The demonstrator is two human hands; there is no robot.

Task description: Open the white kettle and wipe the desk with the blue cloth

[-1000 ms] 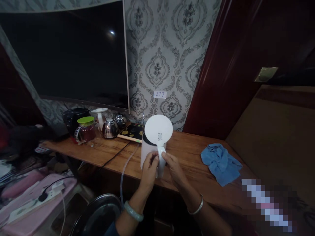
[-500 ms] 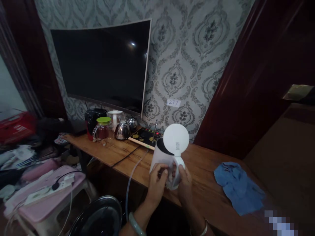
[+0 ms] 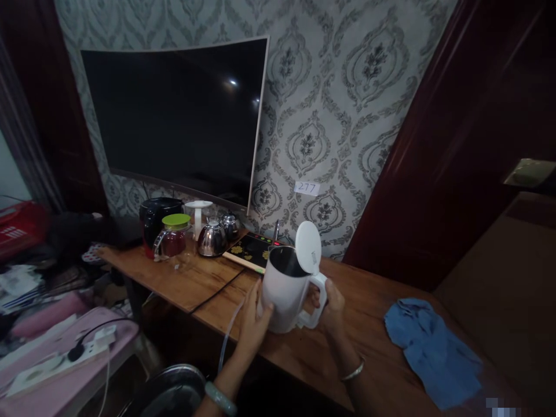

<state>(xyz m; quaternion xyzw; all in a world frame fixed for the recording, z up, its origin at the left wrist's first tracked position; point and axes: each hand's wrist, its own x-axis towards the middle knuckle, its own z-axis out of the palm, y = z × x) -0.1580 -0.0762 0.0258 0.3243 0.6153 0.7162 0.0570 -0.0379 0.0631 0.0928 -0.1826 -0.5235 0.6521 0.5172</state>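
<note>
A white electric kettle (image 3: pixel 284 298) is held over the front edge of the wooden table, its round lid (image 3: pixel 308 248) raised and its dark metal inside showing. My right hand (image 3: pixel 333 304) is wrapped round the kettle's handle (image 3: pixel 320 289). Against the left side of the body, my left hand (image 3: pixel 254 318) is curved with its thumb on the near face and its other fingers partly hidden behind. Behind the kettle lies a black induction cooktop (image 3: pixel 252 249) with gold flowers and a small metal spout (image 3: pixel 277 230).
On the table (image 3: pixel 217 286) at left stand a glass pot (image 3: pixel 174 240) with a green lid, a metal teapot (image 3: pixel 212 238) and a black kettle (image 3: pixel 158 217). A blue cloth (image 3: pixel 434 347) lies at right. Below are a dark basin (image 3: pixel 174 394) and a power strip (image 3: pixel 61 365) on a pink stool.
The kettle has turned in my hands, so its lid shows more edge-on and its handle points right. My left hand has moved from near the handle to the body's left side.
</note>
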